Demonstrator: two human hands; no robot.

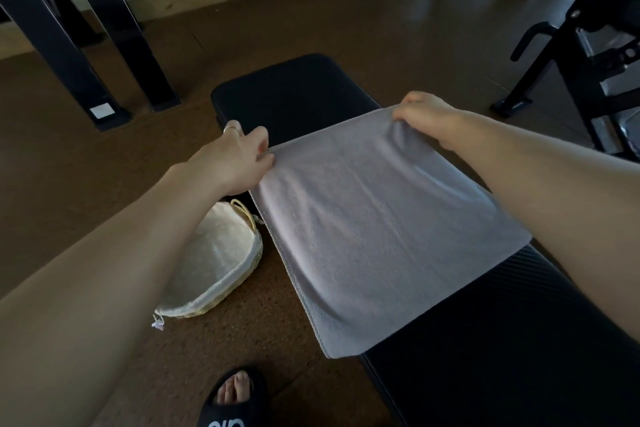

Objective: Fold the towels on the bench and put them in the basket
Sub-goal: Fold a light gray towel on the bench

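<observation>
Mid-frame, the left hand (239, 158) and right hand (427, 118) each pinch a far corner of the grey towel (374, 236) on the bench (294, 90).

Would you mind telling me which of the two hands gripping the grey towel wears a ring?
The left hand, pinching the grey towel at its far left corner, wears a silver ring; the right hand shows none.
</observation>
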